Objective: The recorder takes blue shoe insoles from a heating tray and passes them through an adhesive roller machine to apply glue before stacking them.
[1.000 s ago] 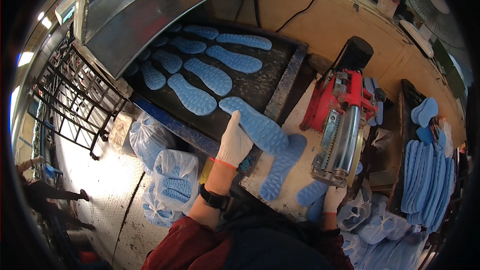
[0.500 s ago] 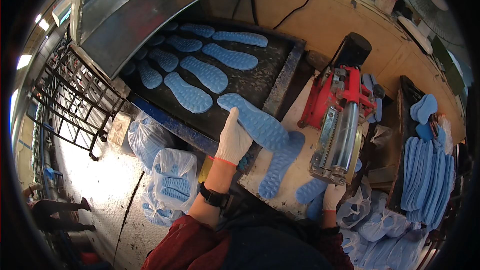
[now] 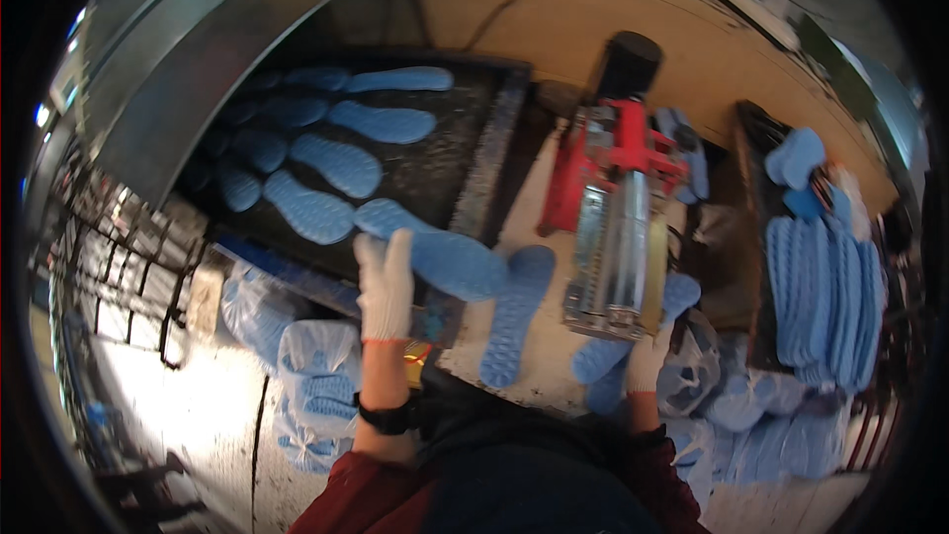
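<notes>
Black tray (image 3: pixel 460 138) with a blue rim sits left of a pale bench (image 3: pixel 476 336), plywood wall (image 3: pixel 554 10) behind both. Blue textured insoles lie in rows on the tray, running in under a metal hood (image 3: pixel 247 30). Red roller machine (image 3: pixel 613 208) stands on the bench; dark board (image 3: pixel 763 346) right of it carries a stack of insoles (image 3: pixel 825 287). Clear bags (image 3: pixel 321 366) of more blue pieces on the light floor (image 3: pixel 217 435) at left. Working insole (image 3: pixel 445 257) is at the tray's near right corner, one end over the black surface, the other reaching toward the bench. Left hand (image 3: pixel 386 287), white glove, is at its near edge, fingers parted; can't tell if it's pinched or just touched. Right hand (image 3: pixel 647 361) is below the roller, fingertips partly covered, grip unreadable. Back rows vanish in the hood's shadow. Left-side rack (image 3: pixel 129 277) is smeared, fan cut off at the top right.
</notes>
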A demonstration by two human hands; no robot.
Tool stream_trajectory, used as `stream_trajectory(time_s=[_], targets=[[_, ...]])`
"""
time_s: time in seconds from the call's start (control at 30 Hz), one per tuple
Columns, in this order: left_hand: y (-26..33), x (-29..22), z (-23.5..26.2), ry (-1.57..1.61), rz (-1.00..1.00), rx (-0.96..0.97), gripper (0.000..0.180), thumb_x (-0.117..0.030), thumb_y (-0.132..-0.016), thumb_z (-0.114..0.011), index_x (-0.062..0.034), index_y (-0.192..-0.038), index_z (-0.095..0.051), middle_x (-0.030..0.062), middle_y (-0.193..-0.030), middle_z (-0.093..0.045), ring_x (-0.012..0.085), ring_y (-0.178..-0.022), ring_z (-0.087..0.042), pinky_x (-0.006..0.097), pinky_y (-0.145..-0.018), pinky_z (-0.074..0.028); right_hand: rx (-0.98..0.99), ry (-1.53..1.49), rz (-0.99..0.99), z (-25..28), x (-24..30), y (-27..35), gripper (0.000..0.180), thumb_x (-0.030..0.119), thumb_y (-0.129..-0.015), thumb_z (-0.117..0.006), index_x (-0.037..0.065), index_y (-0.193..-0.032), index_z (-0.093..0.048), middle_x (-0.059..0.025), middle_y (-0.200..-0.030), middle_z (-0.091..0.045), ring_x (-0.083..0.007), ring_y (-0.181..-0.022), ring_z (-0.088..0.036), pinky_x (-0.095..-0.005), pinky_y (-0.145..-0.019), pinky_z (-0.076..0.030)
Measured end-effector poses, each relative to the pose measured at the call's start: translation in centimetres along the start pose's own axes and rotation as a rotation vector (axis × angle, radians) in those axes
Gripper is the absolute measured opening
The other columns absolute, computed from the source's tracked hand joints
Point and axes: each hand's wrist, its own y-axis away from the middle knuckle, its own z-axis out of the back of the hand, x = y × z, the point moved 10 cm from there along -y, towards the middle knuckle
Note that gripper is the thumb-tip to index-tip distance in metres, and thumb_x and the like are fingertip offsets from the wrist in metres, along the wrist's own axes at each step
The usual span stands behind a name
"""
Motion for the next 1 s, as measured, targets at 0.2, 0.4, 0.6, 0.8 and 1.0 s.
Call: stream_trajectory(time_s=[0.2, 0.4, 0.6, 0.8, 1.0], targets=[[3.4, -6.4, 0.7, 0.228, -0.222, 0.055, 0.061, -0.027, -0.103, -0.046, 0.0033, -0.152, -0.025, 0.023, -0.155, -0.032, 0.0344, -0.142, -0.035, 0.041, -0.114, -0.032, -0.042, 0.325, 0.379, 5.7, 17.2, -4.7, 0.045, -0.001, -0.094, -0.048, 0.009, -0.137, -0.054, -0.0198, -0.113, -0.053, -0.0336, -0.106, -0.056, -0.0367, -0.096, -0.044], [8.2, -14.3, -7.0, 0.702, -0.49, 0.471, 0.07, -0.038, -0.104, -0.04, 0.0037, -0.154, -0.016, 0.0201, -0.16, -0.02, 0.0318, -0.148, -0.022, 0.048, -0.119, -0.021, -0.009, 0.646, 0.618, 4.3, 25.1, -6.0, 0.052, -0.006, -0.079, -0.056, 0.022, -0.122, -0.068, -0.0129, -0.112, -0.058, -0.034, -0.101, -0.06, -0.0384, -0.086, -0.05], [7.9, -17.5, -12.7, 0.842, -0.566, 0.673, 0.063, -0.025, -0.106, -0.041, 0.0061, -0.154, -0.015, 0.0193, -0.161, -0.02, 0.0288, -0.148, -0.024, 0.039, -0.119, -0.02, 0.158, 0.53, 0.777, 1.5, 28.7, -4.3, 0.045, 0.002, -0.076, -0.067, 0.014, -0.12, -0.067, -0.0148, -0.114, -0.061, -0.0342, -0.105, -0.059, -0.0409, -0.088, -0.05], [7.1, -16.3, -14.6, 0.398, -0.846, 0.493, 0.06, -0.023, -0.102, -0.05, 0.0058, -0.15, -0.027, 0.0266, -0.148, -0.037, 0.0361, -0.137, -0.04, 0.038, -0.113, -0.03, -0.057, -0.036, 0.369, 6.5, 21.3, -4.9, 0.024, 0.006, -0.096, -0.057, -0.002, -0.117, -0.063, -0.0103, -0.108, -0.065, -0.0177, -0.096, -0.061, -0.0298, -0.082, -0.049], [6.2, -9.4, -15.9, 0.456, -0.521, 0.649, 0.054, -0.021, -0.104, -0.047, 0.0044, -0.149, -0.029, 0.0255, -0.144, -0.04, 0.0325, -0.131, -0.046, 0.036, -0.109, -0.036, 0.017, -0.065, 0.114, 2.7, 12.0, -3.0, 0.024, 0.014, -0.103, -0.047, -0.002, -0.113, -0.062, -0.0082, -0.103, -0.065, -0.0166, -0.092, -0.061, -0.0293, -0.081, -0.049]])
